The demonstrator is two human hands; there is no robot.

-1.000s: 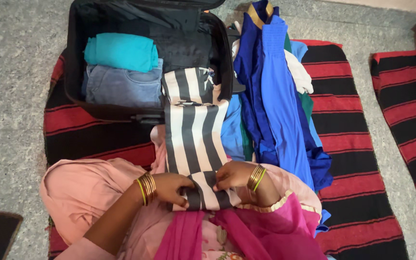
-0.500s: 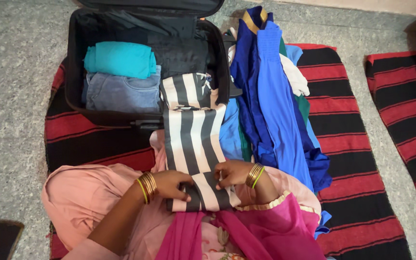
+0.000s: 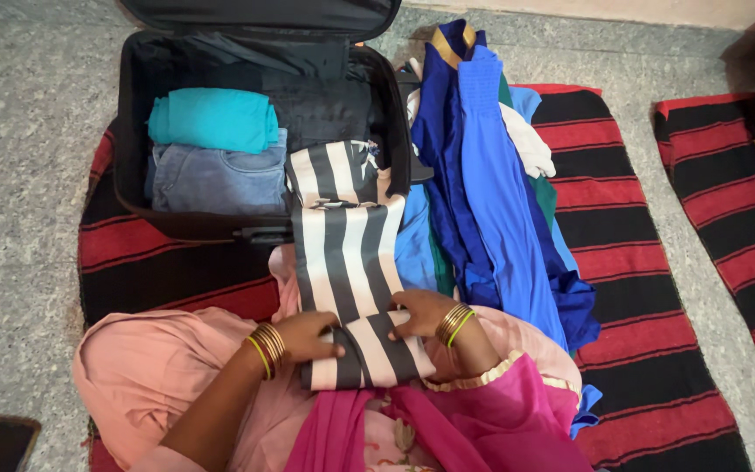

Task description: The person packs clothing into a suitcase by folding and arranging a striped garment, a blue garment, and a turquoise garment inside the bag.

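Note:
A long black-and-white striped garment (image 3: 342, 253) runs from my lap up over the rim of an open black suitcase (image 3: 133, 131). My left hand (image 3: 303, 336) grips its folded near end on the left side. My right hand (image 3: 417, 310) presses and holds the same fold on the right. Both wrists wear gold bangles. Inside the suitcase lie a folded teal cloth (image 3: 211, 118) and folded blue jeans (image 3: 220, 179).
A heap of blue, white and green clothes (image 3: 491, 175) lies right of the suitcase on a red-and-black striped mat (image 3: 622, 227). A second striped mat (image 3: 736, 201) is at far right. Grey stone floor (image 3: 19, 175) surrounds them. A dark object (image 3: 2, 441) sits at bottom left.
Both hands have slid slightly up the striped garment, rolling its near end over; the view has shifted a little downward.

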